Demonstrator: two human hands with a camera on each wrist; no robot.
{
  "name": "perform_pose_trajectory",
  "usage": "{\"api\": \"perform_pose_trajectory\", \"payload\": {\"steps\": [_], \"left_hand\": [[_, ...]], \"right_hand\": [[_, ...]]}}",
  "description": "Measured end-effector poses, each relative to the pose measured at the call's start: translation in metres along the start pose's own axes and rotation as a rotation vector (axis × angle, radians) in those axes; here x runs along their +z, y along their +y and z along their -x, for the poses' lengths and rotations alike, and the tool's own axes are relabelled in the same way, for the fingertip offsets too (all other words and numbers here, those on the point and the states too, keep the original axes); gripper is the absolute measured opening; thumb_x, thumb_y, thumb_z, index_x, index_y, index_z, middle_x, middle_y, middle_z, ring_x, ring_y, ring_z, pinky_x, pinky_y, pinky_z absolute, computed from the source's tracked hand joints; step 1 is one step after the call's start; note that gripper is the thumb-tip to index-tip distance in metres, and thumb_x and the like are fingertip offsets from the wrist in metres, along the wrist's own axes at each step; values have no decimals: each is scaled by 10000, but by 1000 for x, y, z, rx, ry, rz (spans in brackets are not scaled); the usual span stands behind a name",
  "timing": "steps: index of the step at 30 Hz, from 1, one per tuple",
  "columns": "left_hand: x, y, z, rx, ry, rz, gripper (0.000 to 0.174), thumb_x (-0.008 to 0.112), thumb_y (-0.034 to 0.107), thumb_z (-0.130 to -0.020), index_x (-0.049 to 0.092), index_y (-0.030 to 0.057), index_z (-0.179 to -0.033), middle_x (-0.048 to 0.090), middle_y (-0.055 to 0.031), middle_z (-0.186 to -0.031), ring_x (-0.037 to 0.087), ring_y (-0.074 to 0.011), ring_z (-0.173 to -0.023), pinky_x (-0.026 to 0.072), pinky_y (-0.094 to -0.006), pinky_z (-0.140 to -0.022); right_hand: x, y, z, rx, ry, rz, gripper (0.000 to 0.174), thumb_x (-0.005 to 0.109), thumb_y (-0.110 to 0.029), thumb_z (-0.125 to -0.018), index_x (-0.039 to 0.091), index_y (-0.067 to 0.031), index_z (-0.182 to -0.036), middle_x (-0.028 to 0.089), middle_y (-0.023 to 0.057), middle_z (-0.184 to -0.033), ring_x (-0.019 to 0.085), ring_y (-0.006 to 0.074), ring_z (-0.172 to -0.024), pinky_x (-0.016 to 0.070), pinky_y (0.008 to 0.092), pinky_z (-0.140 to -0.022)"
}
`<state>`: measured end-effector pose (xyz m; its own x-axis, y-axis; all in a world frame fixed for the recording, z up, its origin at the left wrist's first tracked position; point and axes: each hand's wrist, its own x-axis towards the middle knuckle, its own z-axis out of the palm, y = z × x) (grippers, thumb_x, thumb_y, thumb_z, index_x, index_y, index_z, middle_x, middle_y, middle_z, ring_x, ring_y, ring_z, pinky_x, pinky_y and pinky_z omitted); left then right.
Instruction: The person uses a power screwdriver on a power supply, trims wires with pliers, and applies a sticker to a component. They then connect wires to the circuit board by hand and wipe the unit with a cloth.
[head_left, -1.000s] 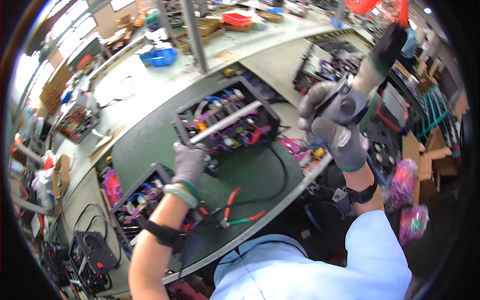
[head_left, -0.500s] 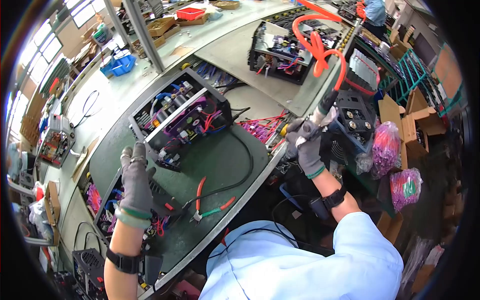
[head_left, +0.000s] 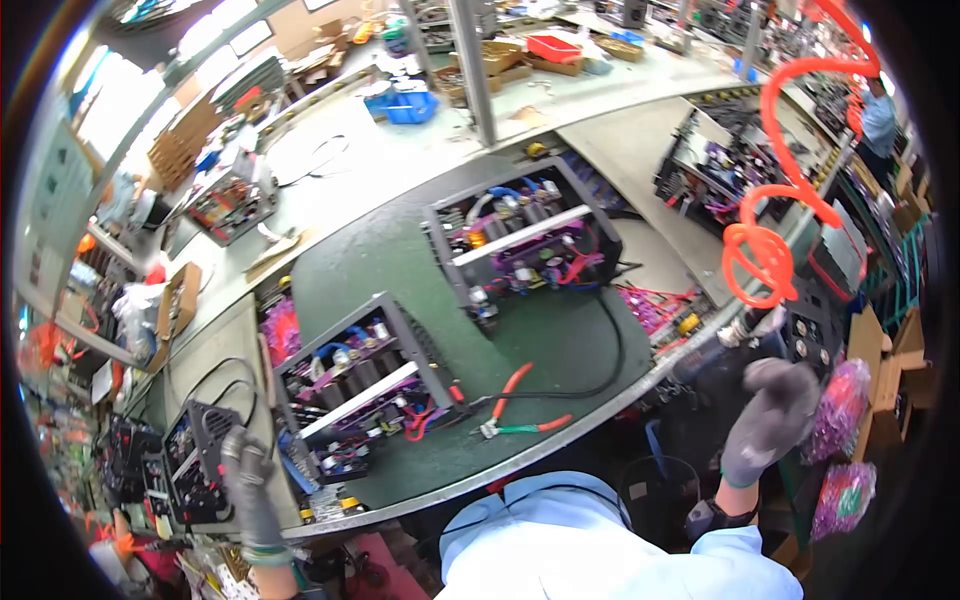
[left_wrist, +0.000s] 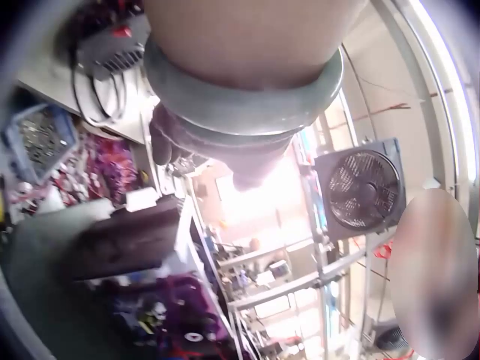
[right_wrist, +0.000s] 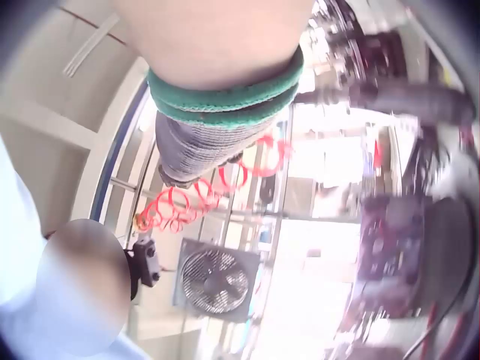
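In the head view the gloved left hand [head_left: 250, 490] is at the table's left edge, fingers extended, beside a black vented unit [head_left: 205, 440]; contact cannot be told. The gloved right hand [head_left: 770, 420], blurred, is off the table's right edge, below a tool [head_left: 745, 325] hanging from an orange coiled hose [head_left: 762, 265]; a gap separates them, and the hand appears empty. On the green mat, an open-framed chassis [head_left: 365, 400] lies nearer the person, another [head_left: 525, 240] farther back. Pliers with red and green handles [head_left: 515, 400] lie in front. The wrist views mostly hide the fingers.
A third opened unit [head_left: 725, 170] stands at the back right and another [head_left: 230, 205] at the back left. Blue bins [head_left: 408, 107] and a red tray [head_left: 556, 48] are farther away. Cartons [head_left: 880, 370] and bagged purple parts [head_left: 838, 410] stand at the right. A black cable crosses the mat.
The left hand has moved off the nearer chassis toward the left edge. The right hand has let go of the hose tool and sits lower. The head view has shifted.
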<state>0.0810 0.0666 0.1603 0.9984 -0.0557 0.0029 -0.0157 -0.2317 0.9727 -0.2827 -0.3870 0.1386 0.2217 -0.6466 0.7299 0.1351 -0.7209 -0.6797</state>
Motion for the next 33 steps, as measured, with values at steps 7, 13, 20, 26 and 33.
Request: {"api": "perform_pose_trajectory", "payload": {"steps": [7,13,20,26,33], "left_hand": [[8,-85,63,33,-313,-536,1002,783,135,-731,259,26,-1578,470,-185,-1466,475,-329,-1338,380,-419,-1130],[69,-127,34,129,-122,-387,600,846,360,-754,611,71,-1224,689,-154,-1052,684,-330,-984,545,-434,-844],[66,-121,25,205,-45,-525,471,804,294,-797,631,66,-1171,709,-167,-988,702,-362,-913,567,-427,-780],[58,-39,-41,146,-47,-626,543,711,356,-867,553,71,-1302,710,-233,-966,698,-437,-932,553,-504,-799],[80,24,-180,337,-334,-1075,172,623,178,-915,696,53,-1009,703,-189,-898,707,-333,-972,576,-427,-862]], "right_hand": [[195,35,-59,-543,-540,214,526,775,-277,-820,574,-37,-1244,653,170,-1121,634,373,-994,514,459,-839],[270,98,-87,-547,-718,441,475,797,-263,-712,663,-62,-1121,612,129,-1062,588,366,-1011,446,478,-907],[272,102,-88,-591,-714,350,424,716,-280,-806,633,-36,-1142,592,135,-968,584,357,-982,432,471,-915],[240,39,-27,-48,-861,6,637,763,-299,-800,534,1,-1313,579,158,-1233,591,273,-930,493,392,-772],[287,4,-10,12,-805,68,719,743,-210,-764,494,40,-1390,545,107,-1138,535,173,-799,478,327,-728]]}}
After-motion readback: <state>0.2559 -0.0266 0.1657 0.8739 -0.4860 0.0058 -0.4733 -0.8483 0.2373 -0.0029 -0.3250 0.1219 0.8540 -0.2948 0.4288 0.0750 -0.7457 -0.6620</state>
